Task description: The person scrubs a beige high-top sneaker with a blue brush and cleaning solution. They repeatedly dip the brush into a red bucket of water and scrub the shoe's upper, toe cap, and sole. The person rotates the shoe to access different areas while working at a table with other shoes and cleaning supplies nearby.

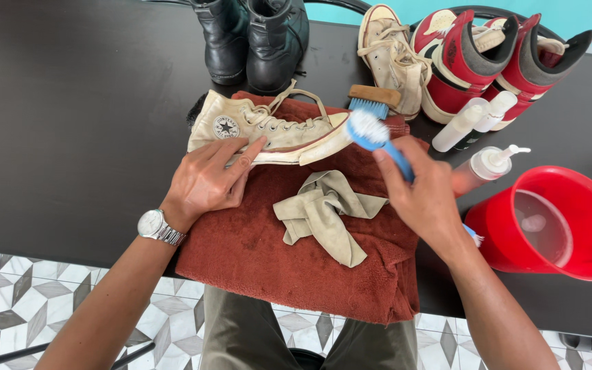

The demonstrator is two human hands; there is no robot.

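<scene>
A cream high-top canvas sneaker (pixel 268 127) lies on its side on a rust-red towel (pixel 296 260). My left hand (pixel 207 179) presses flat on its sole edge and heel, holding it down. My right hand (pixel 423 195) is shut on a blue-handled brush (pixel 371 133), whose white bristle head touches the sneaker's toe cap. A crumpled beige cloth (pixel 327 212) rests on the towel between my hands. A silver watch sits on my left wrist.
A red bucket (pixel 549 226) with water stands at right. Beside it are white bottles (pixel 474 123) and a pump bottle (pixel 491 164). A wooden brush (pixel 373 99), another cream sneaker (pixel 392 55), red high-tops (pixel 488 55) and black boots (pixel 251 38) line the dark table's back.
</scene>
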